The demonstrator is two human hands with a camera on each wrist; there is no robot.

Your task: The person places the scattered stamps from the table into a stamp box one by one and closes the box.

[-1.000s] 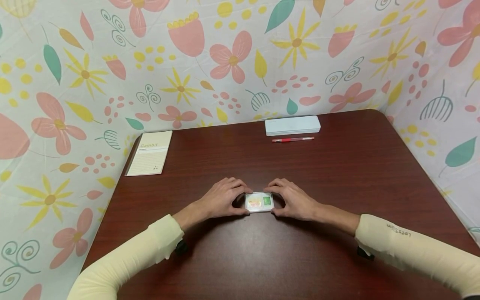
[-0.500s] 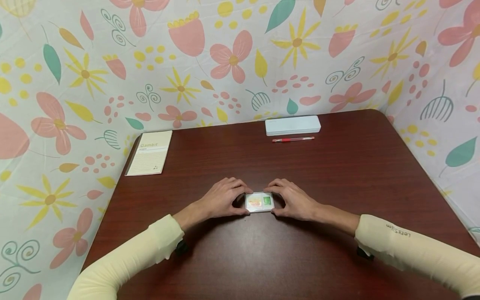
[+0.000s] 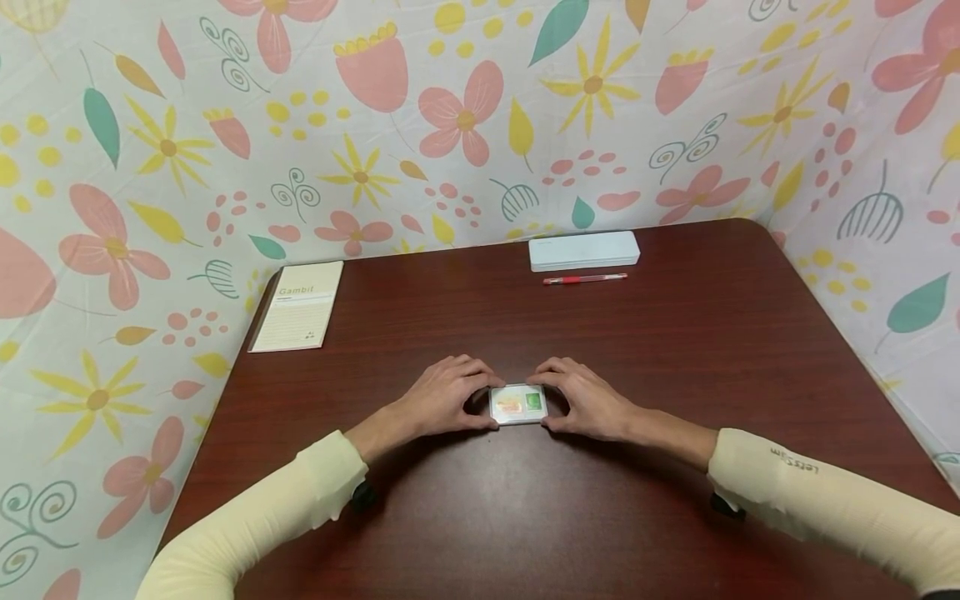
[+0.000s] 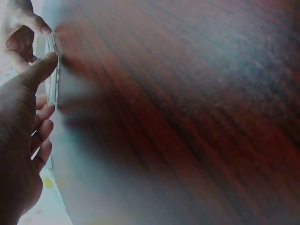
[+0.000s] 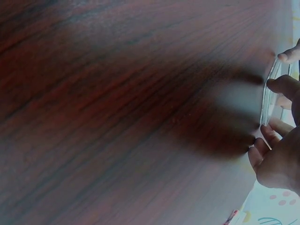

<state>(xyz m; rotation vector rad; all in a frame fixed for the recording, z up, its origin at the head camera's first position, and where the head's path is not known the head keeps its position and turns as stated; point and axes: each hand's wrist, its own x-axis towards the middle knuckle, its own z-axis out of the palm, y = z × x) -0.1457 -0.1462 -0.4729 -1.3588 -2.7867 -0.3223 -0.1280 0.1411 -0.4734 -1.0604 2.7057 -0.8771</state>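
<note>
A small flat rectangular case [image 3: 518, 404] with clear edges lies near the middle of the table. Its pale face carries an orange-toned picture and a green square. My left hand [image 3: 447, 397] grips its left end, thumb at the near edge and fingers at the far edge. On the opposite end, my right hand [image 3: 589, 402] pinches it the same way. Seen from the left wrist, the case [image 4: 52, 89] appears edge-on, close over the tabletop. The right wrist view also shows the case [image 5: 268, 103] as a thin clear strip between both hands.
At the back left of the dark wooden table [image 3: 495, 508] lies a cream notepad [image 3: 298, 307] marked "Gambit". A pale blue box [image 3: 585, 252] stands at the back, with a red pen [image 3: 585, 279] before it. Flower-patterned cloth [image 3: 465, 121] borders the table behind and at the sides.
</note>
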